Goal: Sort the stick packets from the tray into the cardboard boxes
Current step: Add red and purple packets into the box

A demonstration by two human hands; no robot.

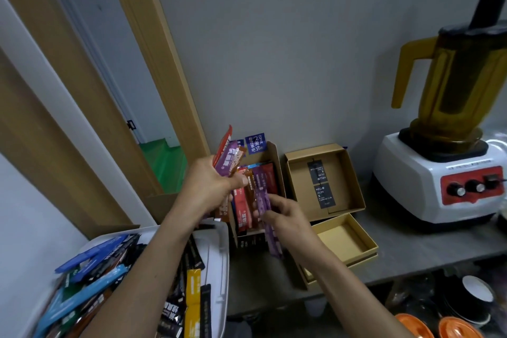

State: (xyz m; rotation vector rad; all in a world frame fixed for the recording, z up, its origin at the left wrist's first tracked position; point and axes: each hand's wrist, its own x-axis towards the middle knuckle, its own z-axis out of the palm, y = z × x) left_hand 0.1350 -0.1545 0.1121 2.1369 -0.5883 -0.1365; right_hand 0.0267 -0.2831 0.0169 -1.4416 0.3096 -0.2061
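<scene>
My left hand (211, 186) grips a bunch of stick packets (229, 158), red, purple and brown, above the left edge of a cardboard box (275, 156). That box holds several upright packets in red, brown and purple. My right hand (282, 215) pinches a long purple packet (267, 217) at the box's front, its lower end hanging past the box edge. A white tray (219, 255) at lower left is piled with blue, black and yellow packets.
A second open box (354, 181) holds two black packets (321, 184). An empty yellow-lined box (365, 239) lies in front of it. A white blender (444, 173) with an amber jug stands at right. Orange lids (436, 326) and a white bowl lie below the counter.
</scene>
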